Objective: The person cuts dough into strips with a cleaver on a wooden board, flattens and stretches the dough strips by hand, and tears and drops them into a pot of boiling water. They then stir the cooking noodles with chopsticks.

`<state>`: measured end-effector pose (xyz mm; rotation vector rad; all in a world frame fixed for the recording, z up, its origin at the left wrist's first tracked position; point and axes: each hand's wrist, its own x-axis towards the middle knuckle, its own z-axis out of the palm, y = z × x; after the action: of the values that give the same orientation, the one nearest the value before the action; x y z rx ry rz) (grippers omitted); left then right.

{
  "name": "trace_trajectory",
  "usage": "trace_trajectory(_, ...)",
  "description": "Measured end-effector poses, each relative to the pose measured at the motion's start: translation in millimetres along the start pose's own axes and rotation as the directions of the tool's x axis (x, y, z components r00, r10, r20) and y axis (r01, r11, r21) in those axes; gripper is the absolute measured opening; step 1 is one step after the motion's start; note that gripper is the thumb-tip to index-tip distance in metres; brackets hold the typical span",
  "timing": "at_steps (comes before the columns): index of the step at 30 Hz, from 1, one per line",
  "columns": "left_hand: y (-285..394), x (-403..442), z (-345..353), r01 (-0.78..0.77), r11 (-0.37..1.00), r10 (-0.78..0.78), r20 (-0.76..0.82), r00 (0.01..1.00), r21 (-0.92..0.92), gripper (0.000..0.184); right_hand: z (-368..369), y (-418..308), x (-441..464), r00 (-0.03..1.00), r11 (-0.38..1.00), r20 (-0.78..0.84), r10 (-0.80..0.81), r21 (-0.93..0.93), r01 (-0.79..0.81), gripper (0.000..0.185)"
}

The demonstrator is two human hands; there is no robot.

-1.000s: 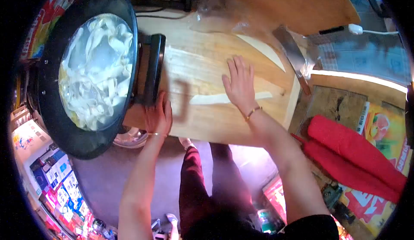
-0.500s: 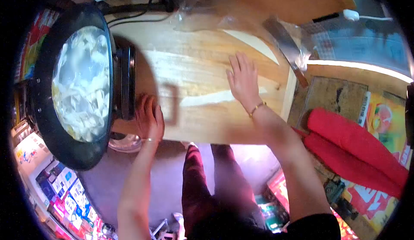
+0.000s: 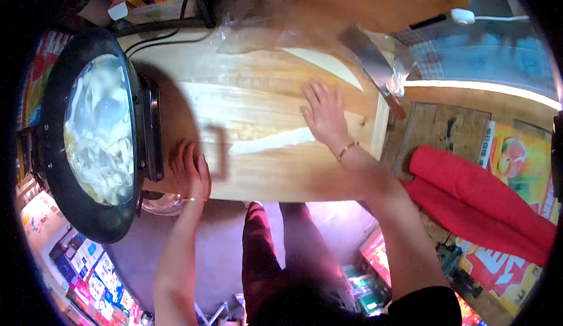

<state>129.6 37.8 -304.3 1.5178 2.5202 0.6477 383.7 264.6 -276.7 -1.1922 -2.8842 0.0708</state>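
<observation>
My right hand (image 3: pixel 326 118) is over the wooden board (image 3: pixel 275 176), fingers stretched out and palm down. It covers the right end of a long white strip, which looks like dough (image 3: pixel 267 142). A flat white piece with a curved edge (image 3: pixel 331 67) lies beyond my fingertips. My left hand (image 3: pixel 192 172) is at the left side of the board, beside the cooker (image 3: pixel 152 132), fingers apart and slightly bent, with nothing visible in them. On the cooker stands a black wok (image 3: pixel 56 121) with wide white noodle-like pieces (image 3: pixel 102 162) in cloudy liquid.
A cleaver (image 3: pixel 369 62) lies at the board's far right. Red cloth sleeves (image 3: pixel 463 188) rest over a printed carton (image 3: pixel 510 150) on the right. Black cables (image 3: pixel 155 41) run behind the wok. A metal bowl (image 3: pixel 162 204) sits below the cooker.
The view has shifted, so the wok and board appear farther left and slightly lower. My right hand has moved slightly rightward over the board. My left hand stays beside the cooker.
</observation>
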Motion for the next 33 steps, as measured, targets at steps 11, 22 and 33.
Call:
trace_trajectory(11, 1.3, -3.5, 2.6, -0.005, 0.999, 0.004, -0.007, 1.000, -0.049, 0.030, 2.5, 28.8, -15.2, 1.000, 0.999, 0.018, -0.003, -0.037, 0.004, 0.046)
trace_trajectory(22, 3.2, 3.5, 3.2, -0.038, 0.999, 0.037, -0.042, 0.998, -0.028, 0.030, 0.2, 49.9, -15.7, 0.975, 0.970, 0.040, 0.219, -0.117, -0.213, 0.049)
trace_trajectory(33, -2.5, -0.1, 9.5, 0.013, 1.000, -0.012, -0.056, 0.998, 0.019, 0.030, 4.9, 71.7, -25.9, 0.972, 0.952, -0.115, 0.203, -0.210, -0.224, 0.046)
